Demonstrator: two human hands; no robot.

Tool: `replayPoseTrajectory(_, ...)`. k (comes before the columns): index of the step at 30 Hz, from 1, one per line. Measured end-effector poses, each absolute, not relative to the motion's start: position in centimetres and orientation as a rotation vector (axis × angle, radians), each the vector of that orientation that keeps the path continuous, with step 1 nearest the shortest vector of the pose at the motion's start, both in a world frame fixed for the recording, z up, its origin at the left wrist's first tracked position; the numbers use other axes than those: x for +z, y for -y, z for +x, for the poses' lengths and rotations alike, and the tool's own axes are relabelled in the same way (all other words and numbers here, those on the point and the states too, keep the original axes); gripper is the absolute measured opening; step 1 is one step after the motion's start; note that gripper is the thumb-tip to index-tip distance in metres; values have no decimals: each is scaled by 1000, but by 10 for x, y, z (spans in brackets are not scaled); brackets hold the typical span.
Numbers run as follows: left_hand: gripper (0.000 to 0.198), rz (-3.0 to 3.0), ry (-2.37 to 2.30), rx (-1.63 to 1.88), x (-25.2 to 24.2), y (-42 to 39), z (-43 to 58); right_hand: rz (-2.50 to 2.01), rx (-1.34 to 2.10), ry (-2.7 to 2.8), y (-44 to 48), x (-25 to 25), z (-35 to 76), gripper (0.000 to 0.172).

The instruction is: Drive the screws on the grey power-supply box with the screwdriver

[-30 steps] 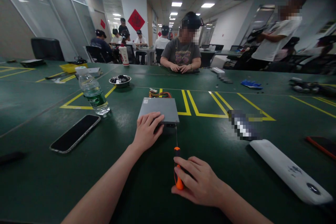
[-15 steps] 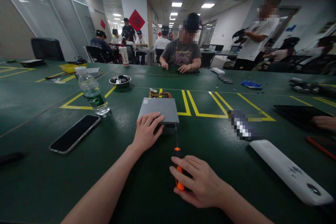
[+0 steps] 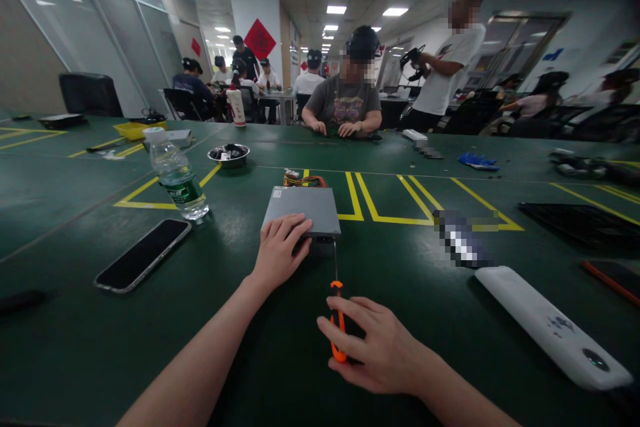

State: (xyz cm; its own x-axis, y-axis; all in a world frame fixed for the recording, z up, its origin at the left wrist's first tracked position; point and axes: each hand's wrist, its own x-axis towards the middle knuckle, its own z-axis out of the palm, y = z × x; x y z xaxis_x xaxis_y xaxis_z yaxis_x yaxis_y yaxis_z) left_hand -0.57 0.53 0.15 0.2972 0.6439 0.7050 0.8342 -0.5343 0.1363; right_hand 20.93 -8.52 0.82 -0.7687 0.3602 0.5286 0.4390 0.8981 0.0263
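Observation:
A grey metal computer power supply lies on the green table in front of me, its bundle of coloured wires behind it. My left hand holds its near left corner, fingers over the top and thumb at the front side. An orange and black screwdriver is between the fingers and thumb of my right hand. Its thin shaft points away from me, and the tip meets the front side near the right corner. The exact spot under the tip is too small to make out.
A water bottle and a phone are on the left, with a metal bowl beyond. On the right lies a long white device, near a dark flat panel. Across the table sits a person.
My right fingers have shifted slightly on the screwdriver handle, which has moved a little left. My left hand stays put. A standing person in the background has moved left, and a hand at the right has gone.

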Motion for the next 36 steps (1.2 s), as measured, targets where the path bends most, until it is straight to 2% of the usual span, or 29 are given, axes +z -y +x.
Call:
replayPoseTrajectory(7, 32, -2307, 1360, -1062, 2, -5, -5, -496, -282, 2408, 85, 3, 210, 28)
replayPoseTrajectory(13, 30, -2274, 1366, -1057, 2, -4, -4, -565, -168, 2479, 85, 7, 209, 36)
replayPoseTrajectory(20, 30, -2256, 1368, -1048, 4, -3, -5, -513, -275, 2437, 86, 3, 209, 22)
replayPoseTrajectory(27, 29, -2263, 1390, -1042, 4, -3, -5, -579, -143, 2514, 86, 6, 210, 36)
replayPoseTrajectory(36, 29, -2263, 1392, -1054, 5, -3, -5, -517, -246, 2451, 85, 2, 207, 22)
